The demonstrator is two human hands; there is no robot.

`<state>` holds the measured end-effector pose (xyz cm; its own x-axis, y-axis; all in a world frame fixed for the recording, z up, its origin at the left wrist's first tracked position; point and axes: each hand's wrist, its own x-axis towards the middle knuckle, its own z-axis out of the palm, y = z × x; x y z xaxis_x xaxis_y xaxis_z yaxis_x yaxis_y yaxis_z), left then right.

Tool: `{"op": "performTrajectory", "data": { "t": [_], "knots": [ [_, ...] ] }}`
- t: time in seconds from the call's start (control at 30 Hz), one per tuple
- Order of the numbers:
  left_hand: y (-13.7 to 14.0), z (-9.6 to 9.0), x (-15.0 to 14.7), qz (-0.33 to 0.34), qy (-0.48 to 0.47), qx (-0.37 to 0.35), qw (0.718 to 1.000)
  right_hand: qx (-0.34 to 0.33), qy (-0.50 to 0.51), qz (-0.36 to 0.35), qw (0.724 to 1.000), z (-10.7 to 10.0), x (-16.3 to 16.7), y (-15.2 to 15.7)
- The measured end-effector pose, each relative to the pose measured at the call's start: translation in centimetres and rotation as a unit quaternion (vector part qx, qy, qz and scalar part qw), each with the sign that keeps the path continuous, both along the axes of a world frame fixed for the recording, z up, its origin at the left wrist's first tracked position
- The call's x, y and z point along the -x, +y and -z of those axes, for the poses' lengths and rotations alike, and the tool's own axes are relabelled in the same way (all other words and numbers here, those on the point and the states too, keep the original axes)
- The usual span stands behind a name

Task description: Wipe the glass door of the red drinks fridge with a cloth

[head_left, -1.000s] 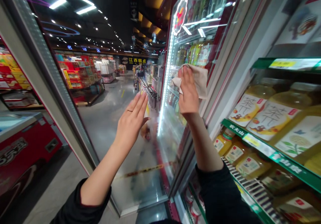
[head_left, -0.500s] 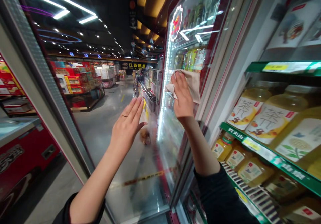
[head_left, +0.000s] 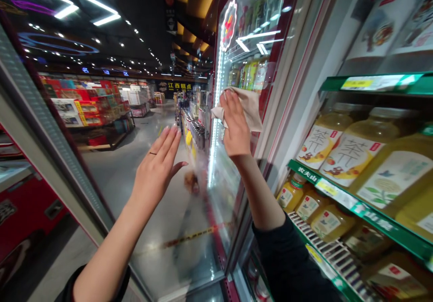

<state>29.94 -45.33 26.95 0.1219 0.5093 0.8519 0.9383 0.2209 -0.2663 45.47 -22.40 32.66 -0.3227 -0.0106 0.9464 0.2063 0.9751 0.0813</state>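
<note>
My right hand lies over a pale cloth and holds it against the glass door of a drinks cooler. Part of the cloth fans out to the right of the fingers, and a corner pokes out on the left. Flat and with nothing in it, my left hand is raised at the glass, fingers stretched up and thumb apart. Whether its palm touches the pane I cannot tell. A dark ring sits on one finger of that hand.
At right, cooler shelves hold bottles of yellow drink behind a green price rail. The door's metal frame slants along the left. Past the glass are a red freezer chest, stacked red boxes and a grey floor.
The whole view has shifted slightly, so both hands and the shelves appear a little farther left. My right hand stays on the cloth, and my left hand remains flat and raised.
</note>
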Motion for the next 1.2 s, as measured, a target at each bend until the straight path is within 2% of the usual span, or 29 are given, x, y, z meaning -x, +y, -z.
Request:
{"op": "performTrajectory", "data": {
  "t": [0.07,0.17,0.27,0.33,0.43,0.53,0.6,0.67,0.8,0.87,0.97,1.07,1.13,1.2],
  "knots": [
    [0.0,0.0,0.0,-0.001,0.005,-0.005,1.0,-0.013,-0.029,-0.016,0.999,0.6,0.4,-1.1],
    [0.0,-0.1,-0.1,-0.002,0.006,-0.011,1.0,-0.004,-0.045,-0.038,0.998,3.3,-0.4,-2.1],
    [-0.1,-0.1,-0.3,-0.003,0.004,-0.011,1.0,0.02,-0.021,-0.017,0.999,5.3,-1.9,-0.7],
    [-0.1,-0.2,-0.4,-0.002,0.006,-0.01,1.0,0.024,0.011,-0.01,1.0,4.7,-2.6,1.1],
    [-0.2,-0.2,-0.5,-0.004,0.01,-0.01,1.0,0.042,0.043,0.007,0.998,1.9,-2.6,3.1],
    [-0.1,0.0,-0.5,-0.001,0.006,-0.011,1.0,0.034,0.041,0.015,0.998,-0.3,-1.9,3.2],
    [-0.1,0.0,-0.5,0.003,0.002,-0.013,1.0,0.01,0.021,0.005,1.0,0.0,-1.5,2.3],
    [-0.2,0.1,-0.5,0.0,0.001,-0.014,1.0,-0.008,-0.01,-0.015,1.0,1.4,-1.7,1.5],
    [-0.3,0.1,-0.5,-0.006,0.004,-0.01,1.0,0.029,-0.017,-0.023,0.999,4.2,-3.0,1.6],
    [-0.4,0.1,-0.5,-0.004,0.003,-0.009,1.0,0.036,0.013,-0.024,0.999,4.0,-3.4,2.4],
    [-0.4,0.1,-0.6,-0.001,0.007,-0.013,1.0,0.029,0.037,-0.026,0.999,1.7,-3.1,3.2],
    [-0.4,0.0,-0.8,-0.001,0.008,-0.017,1.0,0.029,0.01,-0.028,0.999,-0.2,-1.9,2.2],
    [-0.5,0.0,-0.9,-0.002,0.003,-0.015,1.0,0.015,-0.022,-0.039,0.999,0.0,-1.4,1.1],
    [-0.6,-0.1,-0.9,-0.003,0.0,-0.01,1.0,0.004,-0.039,-0.045,0.998,1.3,-1.5,0.4]
  ]
}}
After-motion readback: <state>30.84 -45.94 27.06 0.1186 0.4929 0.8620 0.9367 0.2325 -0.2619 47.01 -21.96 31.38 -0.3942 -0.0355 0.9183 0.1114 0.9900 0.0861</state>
